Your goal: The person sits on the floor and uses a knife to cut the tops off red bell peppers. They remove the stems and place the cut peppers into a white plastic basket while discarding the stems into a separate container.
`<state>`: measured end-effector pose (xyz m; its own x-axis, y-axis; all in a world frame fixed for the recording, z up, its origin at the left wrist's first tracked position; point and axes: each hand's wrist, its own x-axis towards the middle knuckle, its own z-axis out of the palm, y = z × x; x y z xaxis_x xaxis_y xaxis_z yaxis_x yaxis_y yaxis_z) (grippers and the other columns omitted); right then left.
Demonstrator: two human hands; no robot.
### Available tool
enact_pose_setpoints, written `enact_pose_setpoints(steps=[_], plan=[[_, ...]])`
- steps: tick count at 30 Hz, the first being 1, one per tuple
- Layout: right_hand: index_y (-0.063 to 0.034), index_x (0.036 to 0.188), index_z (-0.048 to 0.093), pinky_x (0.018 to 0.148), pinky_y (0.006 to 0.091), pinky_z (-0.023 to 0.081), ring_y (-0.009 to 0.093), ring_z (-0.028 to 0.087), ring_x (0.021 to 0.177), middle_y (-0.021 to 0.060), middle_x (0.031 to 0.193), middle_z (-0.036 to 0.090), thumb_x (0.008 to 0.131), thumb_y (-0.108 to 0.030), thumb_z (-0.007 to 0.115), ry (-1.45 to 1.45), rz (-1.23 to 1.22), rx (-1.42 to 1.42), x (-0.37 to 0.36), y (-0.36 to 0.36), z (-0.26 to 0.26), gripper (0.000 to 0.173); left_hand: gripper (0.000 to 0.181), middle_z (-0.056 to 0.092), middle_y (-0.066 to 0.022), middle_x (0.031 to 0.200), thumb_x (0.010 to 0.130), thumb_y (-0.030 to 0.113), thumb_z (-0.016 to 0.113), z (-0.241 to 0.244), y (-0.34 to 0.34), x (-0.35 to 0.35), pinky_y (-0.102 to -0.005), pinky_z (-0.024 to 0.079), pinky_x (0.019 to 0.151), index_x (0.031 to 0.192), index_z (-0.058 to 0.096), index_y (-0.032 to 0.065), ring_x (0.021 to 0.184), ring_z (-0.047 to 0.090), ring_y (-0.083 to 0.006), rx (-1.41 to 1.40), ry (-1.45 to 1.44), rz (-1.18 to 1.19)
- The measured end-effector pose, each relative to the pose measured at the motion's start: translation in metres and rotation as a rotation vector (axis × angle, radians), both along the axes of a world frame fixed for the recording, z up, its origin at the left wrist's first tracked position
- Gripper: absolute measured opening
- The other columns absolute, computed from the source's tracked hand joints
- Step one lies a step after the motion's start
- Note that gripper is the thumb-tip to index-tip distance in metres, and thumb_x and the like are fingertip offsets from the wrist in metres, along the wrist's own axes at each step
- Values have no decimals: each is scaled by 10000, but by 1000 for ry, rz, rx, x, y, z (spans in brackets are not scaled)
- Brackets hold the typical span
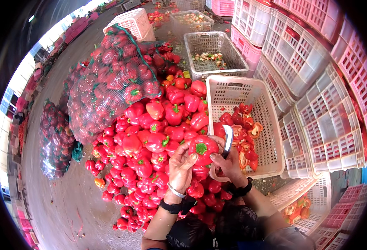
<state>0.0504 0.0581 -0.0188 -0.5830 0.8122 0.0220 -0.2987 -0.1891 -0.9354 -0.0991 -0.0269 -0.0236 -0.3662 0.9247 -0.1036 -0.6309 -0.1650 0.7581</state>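
Observation:
Between my two hands is a whole red bell pepper [203, 151], its green stem facing up. My left hand [182, 167] grips it from the left, thumb beside the stem. My right hand [229, 164] steadies its right side with the thumb and also holds a knife with a curved blade [228, 137], which points away from me. A large heap of red bell peppers [149, 140] lies on the floor beneath and to the left. Just right of my hands stands a white plastic crate [277, 150] with cut red pepper pieces [241, 134] inside.
Mesh sacks of peppers [108, 81] lie on and beside the heap at the left. Beyond the near crate is another crate [216, 73] with pale pepper scraps [208, 57]. Tall stacks of white and pink crates [296, 53] line the right. A crate with pepper pieces [322, 190] sits low right.

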Motion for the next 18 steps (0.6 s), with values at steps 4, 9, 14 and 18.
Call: enact_pose_setpoints(steps=[4, 9, 14, 18], plan=[[21, 1436, 483, 663, 214, 433, 16, 506, 729, -33, 910, 642, 868, -94, 720, -118, 9, 187, 15, 11, -21, 627, 515, 627, -141, 1294, 874, -47, 655, 9, 7, -2, -368, 480, 1063, 1364, 497, -70, 1205, 610, -232, -31, -111, -158], [15, 1476, 443, 715, 228, 463, 49, 550, 812, 42, 970, 678, 848, -117, 738, -204, -37, 407, 24, 16, -8, 706, 521, 626, -154, 1303, 861, -35, 628, 10, 16, 7, -391, 453, 1093, 1363, 491, -75, 1210, 612, -252, 42, -260, -216], [34, 1499, 374, 732, 320, 523, 225, 676, 850, 179, 1000, 696, 880, -97, 673, -294, -79, 642, 29, 11, 7, 700, 552, 633, -145, 1285, 817, -50, 642, 1, 23, 13, -388, 460, 1082, 1351, 504, -54, 1183, 621, -248, 143, -299, -183], [40, 1518, 302, 749, 408, 553, 380, 696, 886, 241, 1053, 675, 879, -41, 606, -489, -61, 723, 32, 9, 9, 713, 585, 635, -124, 1230, 766, -79, 662, 8, 27, 20, -363, 496, 1029, 1324, 494, -26, 1143, 631, -223, 89, -150, -43]])
